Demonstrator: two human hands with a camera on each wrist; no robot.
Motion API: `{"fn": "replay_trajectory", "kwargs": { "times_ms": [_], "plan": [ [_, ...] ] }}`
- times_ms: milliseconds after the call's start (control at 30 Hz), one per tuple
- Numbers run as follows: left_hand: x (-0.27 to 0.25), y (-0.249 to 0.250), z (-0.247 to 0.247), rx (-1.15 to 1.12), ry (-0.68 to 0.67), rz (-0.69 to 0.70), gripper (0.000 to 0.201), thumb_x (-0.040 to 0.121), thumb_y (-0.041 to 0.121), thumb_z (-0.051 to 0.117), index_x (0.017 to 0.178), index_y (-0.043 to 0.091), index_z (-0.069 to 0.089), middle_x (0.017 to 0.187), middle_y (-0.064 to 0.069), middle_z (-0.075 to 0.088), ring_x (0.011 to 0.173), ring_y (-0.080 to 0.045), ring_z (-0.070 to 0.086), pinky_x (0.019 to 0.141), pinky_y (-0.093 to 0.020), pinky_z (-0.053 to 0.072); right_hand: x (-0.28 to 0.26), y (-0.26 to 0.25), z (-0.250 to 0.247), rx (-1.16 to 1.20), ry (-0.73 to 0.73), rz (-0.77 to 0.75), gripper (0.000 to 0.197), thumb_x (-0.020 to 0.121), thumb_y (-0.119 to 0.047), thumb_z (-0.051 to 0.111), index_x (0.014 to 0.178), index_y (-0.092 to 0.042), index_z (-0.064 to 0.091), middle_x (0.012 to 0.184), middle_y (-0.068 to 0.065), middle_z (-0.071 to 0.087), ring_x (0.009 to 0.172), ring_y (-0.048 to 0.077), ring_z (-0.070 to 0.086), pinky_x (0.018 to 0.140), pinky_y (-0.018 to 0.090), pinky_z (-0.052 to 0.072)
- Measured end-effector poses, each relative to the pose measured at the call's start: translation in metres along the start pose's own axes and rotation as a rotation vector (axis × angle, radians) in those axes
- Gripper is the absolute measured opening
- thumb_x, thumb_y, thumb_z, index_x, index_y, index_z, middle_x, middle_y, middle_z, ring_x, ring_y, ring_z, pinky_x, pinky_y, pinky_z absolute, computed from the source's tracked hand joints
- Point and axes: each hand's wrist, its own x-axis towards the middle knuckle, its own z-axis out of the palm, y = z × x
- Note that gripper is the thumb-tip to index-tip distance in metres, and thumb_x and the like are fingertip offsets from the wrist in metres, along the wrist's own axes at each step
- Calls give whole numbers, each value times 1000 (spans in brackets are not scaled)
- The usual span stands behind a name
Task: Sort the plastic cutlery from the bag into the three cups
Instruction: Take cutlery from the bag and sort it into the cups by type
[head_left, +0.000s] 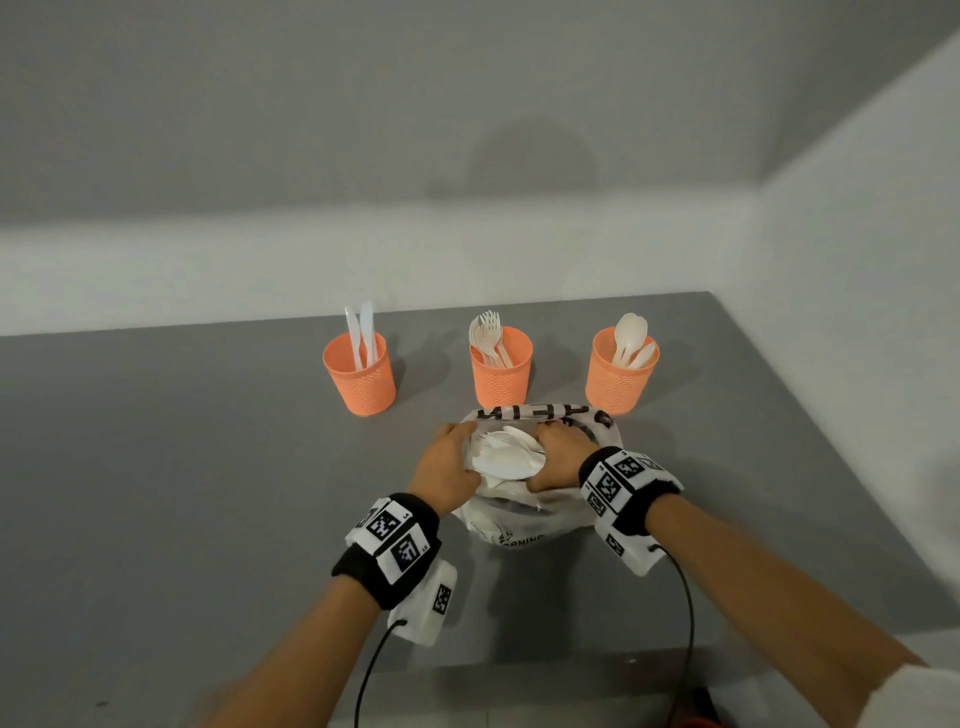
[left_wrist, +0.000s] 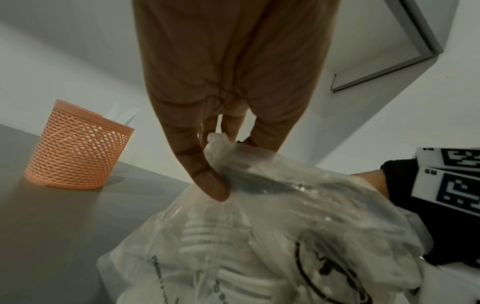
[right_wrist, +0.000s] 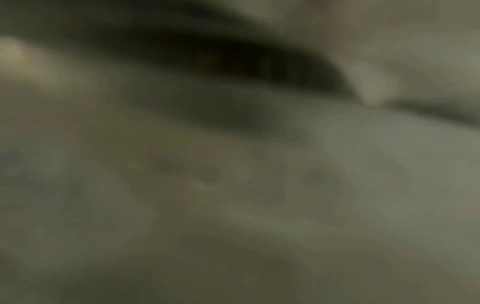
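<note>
A clear printed plastic bag (head_left: 519, 525) lies on the grey table, with white cutlery (head_left: 506, 460) showing at its mouth. My left hand (head_left: 457, 441) pinches the bag's left rim between thumb and fingers (left_wrist: 207, 176). My right hand (head_left: 558, 452) is at the right side of the mouth with its fingers curled down into the bag; what they hold is hidden. Behind the bag stand three orange mesh cups: the left cup (head_left: 359, 376) holds knives (head_left: 362, 332), the middle cup (head_left: 501, 371) forks (head_left: 489, 338), the right cup (head_left: 621, 376) spoons (head_left: 631, 338).
The grey table (head_left: 182, 467) meets white walls at the back and right; its front edge is near my forearms. Cables hang from both wrist bands. The right wrist view is dark and blurred. The left cup (left_wrist: 78, 148) stands left of my left hand.
</note>
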Motion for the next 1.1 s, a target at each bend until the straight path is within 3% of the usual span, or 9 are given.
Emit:
{"fn": "replay_trajectory", "kwargs": {
  "times_ms": [267, 433, 667, 900, 1033, 1100],
  "plan": [
    [4, -2, -1, -27, 28, -25, 64, 79, -3, 54, 139, 6, 34, 137, -13, 39, 125, -27, 42, 101, -26, 32, -3, 7, 12, 33, 143, 19, 54, 72, -26, 67, 118, -5, 48, 122, 13, 56, 113, 30, 52, 97, 35, 40],
    [7, -3, -1, -31, 46, -26, 62, 79, -2, 54, 138, 8, 37, 134, -13, 41, 122, -28, 45, 99, -26, 34, -9, 13, 13, 144, 204, -43, 60, 69, -28, 68, 124, -13, 50, 122, 10, 60, 115, 30, 54, 100, 38, 41],
    [10, -4, -1, -50, 43, -32, 58, 81, -2, 53, 136, 8, 39, 131, -15, 43, 118, -30, 49, 98, -31, 38, -15, 17, 14, 182, 211, -101, 50, 80, -30, 62, 125, -10, 52, 125, 13, 56, 117, 30, 50, 103, 39, 37],
    [11, -4, -1, -70, 24, -29, 58, 80, -4, 51, 136, 7, 38, 130, -16, 42, 114, -32, 51, 96, -39, 45, -18, 15, 10, 321, 244, -138, 25, 80, -13, 61, 104, -6, 63, 107, 14, 67, 102, 31, 60, 85, 31, 45],
    [12, -6, 1, -61, 46, -32, 56, 82, -2, 51, 136, 7, 37, 131, -16, 41, 117, -31, 49, 98, -37, 42, -22, 12, 1, 426, 350, -207, 35, 81, -12, 62, 116, -10, 60, 107, 8, 68, 98, 24, 61, 73, 21, 35],
    [13, -5, 3, -46, 47, -37, 55, 83, 2, 51, 136, 8, 37, 133, -15, 41, 120, -30, 47, 99, -32, 36, -22, 9, -5, 442, 366, -182, 34, 84, -15, 60, 118, -11, 58, 109, 9, 67, 101, 25, 61, 73, 22, 35]
  ]
}}
